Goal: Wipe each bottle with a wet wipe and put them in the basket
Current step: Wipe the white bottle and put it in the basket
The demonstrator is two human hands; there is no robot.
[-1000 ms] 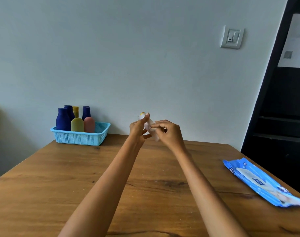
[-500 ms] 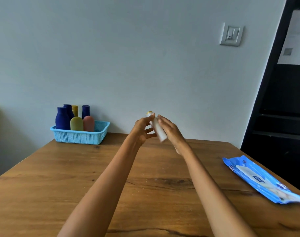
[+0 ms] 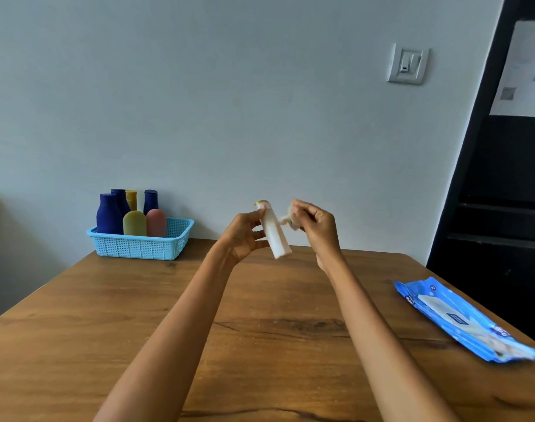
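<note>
- Bottle (image 3: pixel 274 232) pinched in left hand (image 3: pixel 244 236), tilted, clear of bench (image 3: pixel 260 330) for all-round wiping.
- Right hand (image 3: pixel 316 226) bunches wipe (image 3: pixel 290 219) against its side.

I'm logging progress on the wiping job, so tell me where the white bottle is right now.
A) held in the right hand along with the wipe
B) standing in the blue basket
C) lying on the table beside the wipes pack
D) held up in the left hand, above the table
D: the left hand grips the white bottle in the air above the table, while the right hand holds the wet wipe against it; the basket holds only coloured bottles.
</note>
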